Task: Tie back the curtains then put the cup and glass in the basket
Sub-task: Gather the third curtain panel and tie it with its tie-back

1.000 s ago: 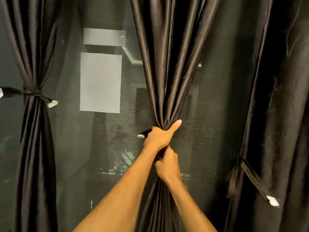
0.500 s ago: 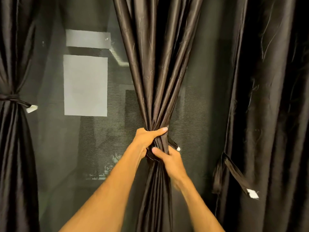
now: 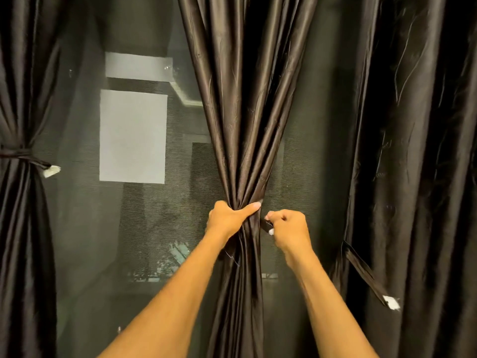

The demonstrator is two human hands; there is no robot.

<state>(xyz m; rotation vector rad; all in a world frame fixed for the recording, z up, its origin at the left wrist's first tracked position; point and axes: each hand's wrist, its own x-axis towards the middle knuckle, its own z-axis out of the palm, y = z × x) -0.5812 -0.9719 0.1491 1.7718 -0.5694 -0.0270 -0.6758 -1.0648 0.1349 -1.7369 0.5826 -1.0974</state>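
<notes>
A dark brown satin curtain [image 3: 245, 112] hangs in the middle, gathered into a narrow bunch. My left hand [image 3: 228, 219] is closed around that bunch, thumb across its front. Just right of it, my right hand [image 3: 290, 228] pinches the end of the curtain's dark tie strap [image 3: 265, 225], which has a white tip. The left curtain [image 3: 20, 228] is cinched by its own strap [image 3: 31, 161]. The right curtain [image 3: 413, 177] hangs loose, its strap [image 3: 366, 275] dangling. No cup, glass or basket is in view.
Behind the curtains a dark window screen [image 3: 154, 228] shows pale rectangular reflections [image 3: 133, 136]. The three curtains span the whole width of the view.
My right hand has come out from under the bunch to its right side, pulling the strap end with it. My left hand keeps its hold on the gathered curtain.
</notes>
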